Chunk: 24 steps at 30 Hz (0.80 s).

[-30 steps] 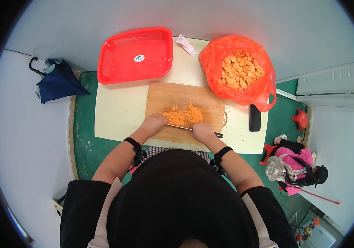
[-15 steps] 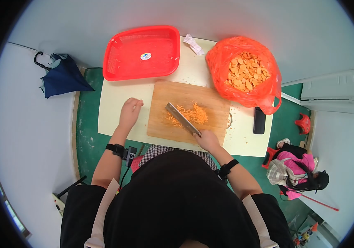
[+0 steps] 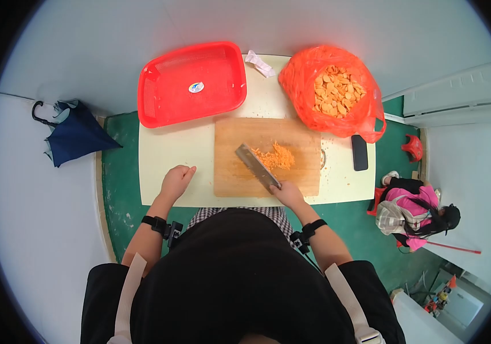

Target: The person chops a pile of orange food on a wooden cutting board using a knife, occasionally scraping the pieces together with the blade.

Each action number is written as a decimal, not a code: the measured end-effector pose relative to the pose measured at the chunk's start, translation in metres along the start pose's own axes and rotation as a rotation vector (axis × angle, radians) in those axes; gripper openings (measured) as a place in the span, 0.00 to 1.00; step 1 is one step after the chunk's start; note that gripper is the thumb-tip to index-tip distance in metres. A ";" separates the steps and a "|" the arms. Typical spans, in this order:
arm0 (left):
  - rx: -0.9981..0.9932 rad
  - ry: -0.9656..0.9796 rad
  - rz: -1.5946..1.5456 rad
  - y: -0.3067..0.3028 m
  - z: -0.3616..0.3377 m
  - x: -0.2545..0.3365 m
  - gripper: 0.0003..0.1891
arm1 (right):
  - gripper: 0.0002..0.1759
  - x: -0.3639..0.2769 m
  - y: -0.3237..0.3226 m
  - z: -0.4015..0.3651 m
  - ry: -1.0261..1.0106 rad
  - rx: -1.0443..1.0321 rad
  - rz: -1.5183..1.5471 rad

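My right hand (image 3: 286, 194) is closed round the handle of a cleaver (image 3: 254, 163). The wide blade slants up and left over a wooden cutting board (image 3: 234, 132). Against the blade's right side lies a small heap of orange shreds (image 3: 280, 156), which look like carrot. To the left of the board, my left hand (image 3: 177, 181) is curled into a loose fist above the table, apart from the board and with nothing visible in it.
A red plastic basket (image 3: 216, 112) stands at the back left of the pale table (image 3: 153, 155). At the back right is a red plastic bag (image 3: 297, 74) of orange slices (image 3: 337, 92). A phone (image 3: 360, 153) and crumpled paper (image 3: 259, 64) lie nearby. A person (image 3: 417, 212) sits at the right.
My left hand has moved down and its fingers have curled in. The cleaver has shifted slightly, and the shreds are gathered more tightly to its right. The camera view has turned a little.
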State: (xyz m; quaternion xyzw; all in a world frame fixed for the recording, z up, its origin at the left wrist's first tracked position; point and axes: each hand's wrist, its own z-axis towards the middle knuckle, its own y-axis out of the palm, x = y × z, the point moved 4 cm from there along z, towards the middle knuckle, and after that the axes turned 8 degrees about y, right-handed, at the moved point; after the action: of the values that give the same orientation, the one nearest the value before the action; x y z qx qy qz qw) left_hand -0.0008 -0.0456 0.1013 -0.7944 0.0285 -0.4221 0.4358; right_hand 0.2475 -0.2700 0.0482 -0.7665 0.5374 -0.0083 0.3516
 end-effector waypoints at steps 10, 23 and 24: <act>-0.152 0.127 0.056 -0.002 0.001 -0.021 0.20 | 0.19 0.029 -0.014 -0.041 0.178 0.432 0.318; -0.202 0.153 0.007 0.022 0.005 -0.006 0.15 | 0.15 0.040 -0.031 -0.020 0.156 0.540 -0.227; -0.195 0.136 0.013 0.024 0.005 -0.004 0.15 | 0.14 0.038 -0.032 -0.023 0.150 0.507 -0.223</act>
State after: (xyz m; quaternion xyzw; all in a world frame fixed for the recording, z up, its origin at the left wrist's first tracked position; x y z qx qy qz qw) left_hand 0.0080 -0.0556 0.0800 -0.8026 0.1039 -0.4673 0.3560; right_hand 0.2804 -0.3082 0.0688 -0.7055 0.4551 -0.2376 0.4885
